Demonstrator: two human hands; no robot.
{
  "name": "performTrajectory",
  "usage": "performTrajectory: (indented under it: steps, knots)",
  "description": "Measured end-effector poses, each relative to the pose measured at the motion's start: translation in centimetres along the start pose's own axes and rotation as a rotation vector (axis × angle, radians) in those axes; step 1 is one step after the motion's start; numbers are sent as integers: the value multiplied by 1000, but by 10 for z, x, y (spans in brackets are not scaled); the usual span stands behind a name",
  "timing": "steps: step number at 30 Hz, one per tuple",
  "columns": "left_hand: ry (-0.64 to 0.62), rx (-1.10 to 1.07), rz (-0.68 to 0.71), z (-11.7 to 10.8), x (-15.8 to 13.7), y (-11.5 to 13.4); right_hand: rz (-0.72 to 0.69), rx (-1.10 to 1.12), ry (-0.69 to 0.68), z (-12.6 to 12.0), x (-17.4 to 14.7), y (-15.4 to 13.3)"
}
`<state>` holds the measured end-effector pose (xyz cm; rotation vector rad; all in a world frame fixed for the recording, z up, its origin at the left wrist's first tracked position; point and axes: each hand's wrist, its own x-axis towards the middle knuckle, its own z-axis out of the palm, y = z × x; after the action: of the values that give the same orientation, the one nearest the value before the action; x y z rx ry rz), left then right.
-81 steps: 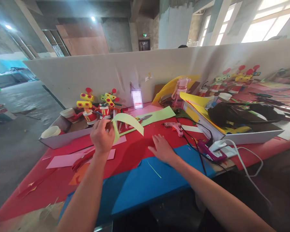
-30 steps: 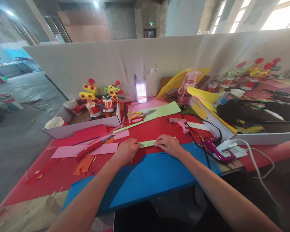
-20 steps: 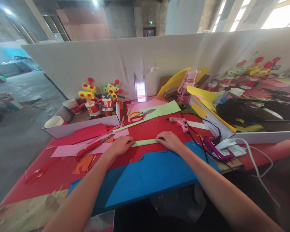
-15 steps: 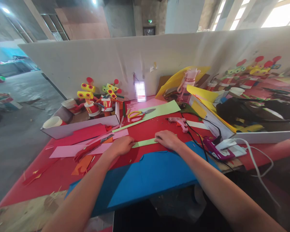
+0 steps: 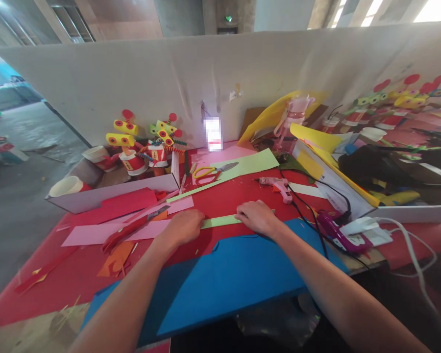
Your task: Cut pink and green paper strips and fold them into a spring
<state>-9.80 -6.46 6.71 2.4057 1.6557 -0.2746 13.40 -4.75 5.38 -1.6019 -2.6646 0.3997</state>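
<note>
A narrow strip of light green paper point(image 5: 220, 221) lies across the red table covering point(image 5: 228, 196). At its left end my left hand point(image 5: 186, 226) is closed on it, fingers curled. My right hand point(image 5: 256, 217) grips the strip further right with bent fingers, and a short end shows beyond the hand. Just in front of both hands is a blue sheet point(image 5: 220, 274). Red-handled scissors point(image 5: 127, 231) rest on pink paper strips point(image 5: 84, 234) to the left. Behind the hands, yellow-and-red-handled scissors point(image 5: 209, 172) lie on a larger light green sheet point(image 5: 253, 164).
A pink glue gun point(image 5: 279, 186) lies to the right, near a purple power strip point(image 5: 340, 233) with cables. At the left, a box point(image 5: 132, 193) holds paper-cup figures point(image 5: 132, 159). A cluttered box point(image 5: 419, 213) stands right. A lit phone point(image 5: 213, 133) leans against the white partition point(image 5: 132, 78).
The view has tilted down and moved slightly closer. Both hands stay on the green strip, with little visible movement along it.
</note>
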Motion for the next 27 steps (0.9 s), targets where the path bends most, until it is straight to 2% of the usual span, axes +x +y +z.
performTrajectory:
  steps: [7,27]
  knots:
    - [-72,-14,-38,-4,2,0,12,-101,-36,-5,1,-4]
    - [-59,-35,-54,-1,4,1,64,-95,-28,-1,4,-3]
